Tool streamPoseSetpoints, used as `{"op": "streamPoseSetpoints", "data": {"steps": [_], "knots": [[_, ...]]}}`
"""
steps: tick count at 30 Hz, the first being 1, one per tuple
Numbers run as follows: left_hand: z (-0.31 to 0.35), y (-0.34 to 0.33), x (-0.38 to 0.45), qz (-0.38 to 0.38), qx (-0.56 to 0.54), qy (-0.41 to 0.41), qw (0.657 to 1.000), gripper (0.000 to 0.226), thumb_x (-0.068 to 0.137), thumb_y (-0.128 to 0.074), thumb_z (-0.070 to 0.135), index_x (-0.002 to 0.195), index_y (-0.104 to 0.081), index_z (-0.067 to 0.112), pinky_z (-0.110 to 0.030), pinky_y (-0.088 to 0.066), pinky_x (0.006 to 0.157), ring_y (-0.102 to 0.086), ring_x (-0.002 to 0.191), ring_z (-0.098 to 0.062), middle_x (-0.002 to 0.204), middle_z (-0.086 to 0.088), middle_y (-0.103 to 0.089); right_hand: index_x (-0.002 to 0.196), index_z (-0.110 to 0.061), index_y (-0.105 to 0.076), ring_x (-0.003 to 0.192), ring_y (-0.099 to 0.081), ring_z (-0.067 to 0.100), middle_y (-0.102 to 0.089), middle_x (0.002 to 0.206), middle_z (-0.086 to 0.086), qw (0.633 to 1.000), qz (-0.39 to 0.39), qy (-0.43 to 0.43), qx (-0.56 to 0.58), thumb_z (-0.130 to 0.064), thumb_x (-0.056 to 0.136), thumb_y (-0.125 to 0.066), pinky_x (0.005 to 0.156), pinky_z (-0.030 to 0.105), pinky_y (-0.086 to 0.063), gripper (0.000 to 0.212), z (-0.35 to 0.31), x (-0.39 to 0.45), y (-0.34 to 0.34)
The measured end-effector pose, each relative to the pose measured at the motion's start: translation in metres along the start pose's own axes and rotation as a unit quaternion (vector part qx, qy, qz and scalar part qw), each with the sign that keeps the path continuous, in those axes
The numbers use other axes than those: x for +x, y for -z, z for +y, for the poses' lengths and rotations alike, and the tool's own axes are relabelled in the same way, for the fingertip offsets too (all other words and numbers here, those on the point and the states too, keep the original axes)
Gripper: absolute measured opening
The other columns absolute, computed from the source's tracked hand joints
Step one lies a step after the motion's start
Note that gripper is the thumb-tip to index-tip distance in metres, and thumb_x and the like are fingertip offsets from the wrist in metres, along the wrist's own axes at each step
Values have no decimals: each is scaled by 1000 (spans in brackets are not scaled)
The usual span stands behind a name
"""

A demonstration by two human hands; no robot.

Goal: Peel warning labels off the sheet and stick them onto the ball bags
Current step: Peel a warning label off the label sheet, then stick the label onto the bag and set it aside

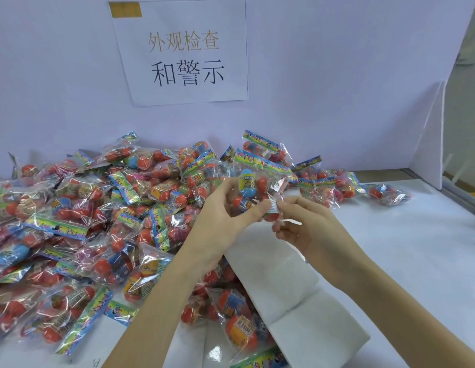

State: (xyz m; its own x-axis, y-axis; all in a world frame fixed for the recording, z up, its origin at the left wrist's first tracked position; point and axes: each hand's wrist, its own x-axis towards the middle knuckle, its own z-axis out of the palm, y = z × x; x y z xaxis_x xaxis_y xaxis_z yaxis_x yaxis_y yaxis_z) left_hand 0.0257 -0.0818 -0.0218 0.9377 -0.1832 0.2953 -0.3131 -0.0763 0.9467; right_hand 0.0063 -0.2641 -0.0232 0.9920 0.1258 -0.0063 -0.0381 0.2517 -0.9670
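Clear ball bag (260, 181) upright, header up; left hand (225, 208) grips it, right hand (300, 221) fingers pinch label (274, 207).

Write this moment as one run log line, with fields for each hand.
left hand: holds clear plastic ball bag | right hand: presses small white warning label on bag | white label sheet: on table

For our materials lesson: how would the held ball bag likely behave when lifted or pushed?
The ball bag looks floppy: its clear film crinkles in the left hand. The glossy film is probably slippery. The round balls inside would likely shift, so it sags rather than rolls.
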Motion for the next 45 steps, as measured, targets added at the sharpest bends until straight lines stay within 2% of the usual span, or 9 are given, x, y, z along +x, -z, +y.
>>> {"op": "streamPoseSetpoints", "data": {"steps": [5,13,18,21,29,34,40,42,45], "knots": [[6,-2,-2,-41,11,2,999,46,82,-86,33,91,-65,74,4,-44,71,-58,93,30,96,48,-66,88,-12,-69,70,-60,20,-56,92,13,998,-17,-35,44,-21,94,-72,71,28,-57,11,-5,3,8],[-2,7,3,-2,4,-1,1000,55,67,-95,56,109,-61,65,-12,-55,79,-65,106,13,111,36,-68,110,-1,-74,70,-59,17,-70,86,6,992,-29,41,-118,-37,94,-66,68,22,-52,41,-4,0,9],[5,9,10,82,-54,22,995,62,79,-81,66,125,-62,30,-32,-64,75,-75,93,-13,109,1,-73,107,-14,-78,79,-62,10,-65,109,5,950,-50,132,279,-41,91,-65,69,17,-51,34,-49,0,41],[6,12,10,100,-49,35,993,54,81,-67,61,115,-72,19,-31,-62,69,-73,89,-18,104,-4,-74,137,-25,-64,90,-62,12,-64,126,5,903,-99,169,382,-66,75,-70,74,20,-50,74,-68,-5,64],[3,12,7,57,43,1,997,36,93,-64,48,95,-76,14,-26,-61,68,-71,83,-15,93,1,-74,98,-14,-76,60,-50,14,-60,73,-2,986,46,158,-3,-17,99,-62,57,20,-41,14,-35,8,46],[-4,10,5,10,149,-30,988,12,100,-69,30,95,-77,24,-31,-62,75,-68,90,-8,98,16,-72,108,-22,-70,90,-65,13,-70,103,-5,839,119,204,-491,-4,103,-55,81,20,-50,24,7,25,50],[-9,7,5,-14,177,-23,984,16,103,-66,29,92,-78,27,-22,-57,74,-67,84,-8,102,11,-71,148,-25,-56,156,-14,41,-22,166,20,739,99,84,-661,-17,109,-46,125,41,-10,41,39,52,85],[-10,7,4,-20,179,-18,983,18,103,-66,29,92,-78,24,-15,-52,70,-66,82,-7,102,11,-70,157,-35,-43,159,12,41,4,172,21,722,67,26,-688,-28,110,-41,128,48,-2,47,46,57,92],[-10,6,3,-27,189,-14,982,18,103,-66,30,91,-78,23,-8,-45,65,-65,78,-4,101,9,-69,160,-43,-33,159,9,41,12,173,17,721,63,-11,-690,-36,111,-37,127,52,-10,50,48,58,96]]}}
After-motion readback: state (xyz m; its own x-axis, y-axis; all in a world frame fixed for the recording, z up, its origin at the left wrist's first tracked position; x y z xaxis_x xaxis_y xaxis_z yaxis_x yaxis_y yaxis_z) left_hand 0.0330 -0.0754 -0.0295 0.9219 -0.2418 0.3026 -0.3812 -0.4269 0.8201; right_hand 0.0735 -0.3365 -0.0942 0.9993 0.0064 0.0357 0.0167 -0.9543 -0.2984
